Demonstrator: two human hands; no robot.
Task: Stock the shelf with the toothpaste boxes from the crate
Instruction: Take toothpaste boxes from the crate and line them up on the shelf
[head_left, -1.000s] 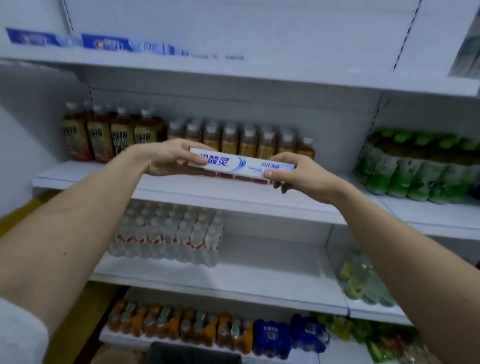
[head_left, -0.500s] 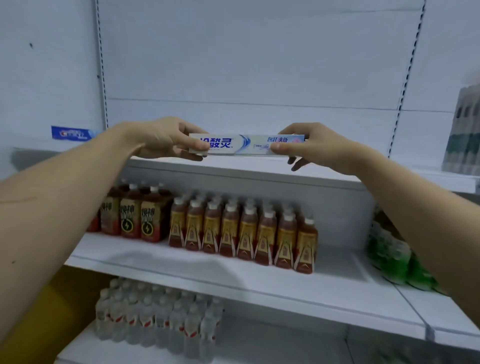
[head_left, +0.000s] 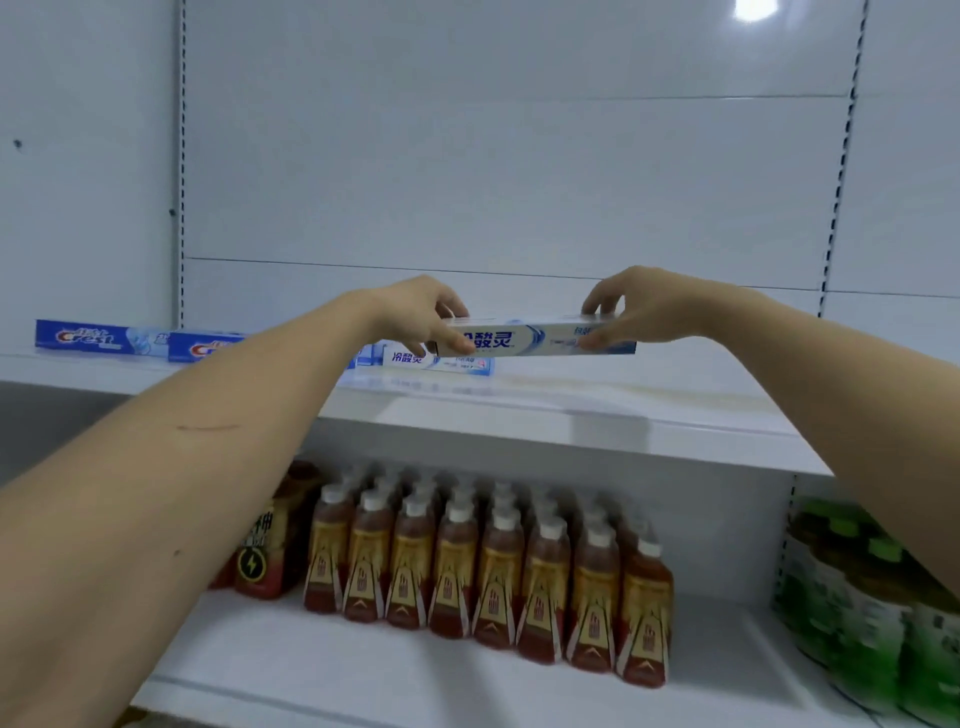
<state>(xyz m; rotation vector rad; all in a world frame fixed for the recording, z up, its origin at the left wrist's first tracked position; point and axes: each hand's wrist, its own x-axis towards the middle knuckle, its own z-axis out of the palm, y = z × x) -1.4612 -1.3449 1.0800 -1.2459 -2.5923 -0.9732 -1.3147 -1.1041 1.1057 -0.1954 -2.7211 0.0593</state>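
A long white and blue toothpaste box (head_left: 540, 340) is held level just above the top shelf (head_left: 597, 410). My left hand (head_left: 421, 314) grips its left end and my right hand (head_left: 628, 309) grips its right end. Behind and to the left, another white toothpaste box (head_left: 441, 362) of the same kind lies on the shelf. Two blue Crest boxes (head_left: 93, 338) lie further left, partly hidden by my left forearm. The crate is out of view.
On the shelf below stand several amber tea bottles (head_left: 488, 566), with darker bottles (head_left: 260, 545) to their left. Green bottles (head_left: 872, 613) fill the bay at the right. A white back panel (head_left: 493, 156) rises behind the top shelf.
Both hands have carried the box up from the tea-bottle level to the top shelf and further in. The view has tilted upward, and the boxes lying on the shelf are now visible.
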